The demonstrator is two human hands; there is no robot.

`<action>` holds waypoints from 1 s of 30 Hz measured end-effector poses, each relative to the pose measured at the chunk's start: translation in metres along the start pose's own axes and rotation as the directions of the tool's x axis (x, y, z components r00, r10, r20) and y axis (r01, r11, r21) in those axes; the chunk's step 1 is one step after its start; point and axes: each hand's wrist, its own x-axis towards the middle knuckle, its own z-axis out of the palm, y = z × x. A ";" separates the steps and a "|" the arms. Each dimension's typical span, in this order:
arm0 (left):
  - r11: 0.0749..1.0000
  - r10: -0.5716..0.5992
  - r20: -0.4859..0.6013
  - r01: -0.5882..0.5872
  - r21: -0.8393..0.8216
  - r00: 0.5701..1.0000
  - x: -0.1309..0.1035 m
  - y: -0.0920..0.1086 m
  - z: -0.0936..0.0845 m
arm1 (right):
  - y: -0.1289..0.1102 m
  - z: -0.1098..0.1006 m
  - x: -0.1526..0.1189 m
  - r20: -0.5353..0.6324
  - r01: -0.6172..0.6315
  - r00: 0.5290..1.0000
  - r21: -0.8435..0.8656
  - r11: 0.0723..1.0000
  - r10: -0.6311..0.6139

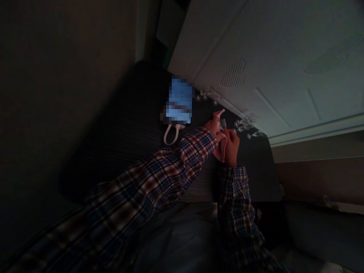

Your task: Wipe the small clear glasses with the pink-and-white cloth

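Both my hands meet over the right part of a dark table [113,148]. A pink cloth [220,152] is bunched around them, one corner sticking up and another hanging down. My left hand [212,125] is closed around the cloth and partly covered by it. Between the hands shows a small clear piece [223,123], glass-like; its lower part is hidden. My right hand [232,146] has its fingers bent in against the cloth and that piece. Several small clear stemmed glasses [245,123] lie just beyond my right hand. The picture is dark, so finer detail is lost.
More small clear glasses [206,93] stand along the table's back edge, by a white panel [256,57] with heart-shaped relief. A lit, blurred-out phone screen [179,100] stands left of my hands, with a pale loop strap [170,136] in front. A wall [65,68] rises at left.
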 end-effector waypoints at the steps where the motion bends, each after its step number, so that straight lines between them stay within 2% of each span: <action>1: 1.000 -0.002 0.003 0.002 0.000 1.000 0.000 0.000 0.000 | 0.000 0.000 0.000 -0.004 0.003 1.000 -0.002 1.000 -0.003; 7: 0.999 0.029 -0.007 -0.029 -0.018 1.000 0.000 -0.002 0.000 | 0.000 0.000 0.000 -0.005 0.004 1.000 -0.009 1.000 -0.004; 24: 0.998 -0.007 -0.014 0.008 0.063 1.000 0.003 -0.004 0.005 | 0.002 0.000 0.001 -0.018 0.000 1.000 0.000 1.000 0.000; 30: 1.000 0.019 0.019 -0.019 0.007 1.000 0.001 -0.001 0.001 | 0.002 0.000 0.001 -0.010 -0.005 1.000 0.041 0.999 0.005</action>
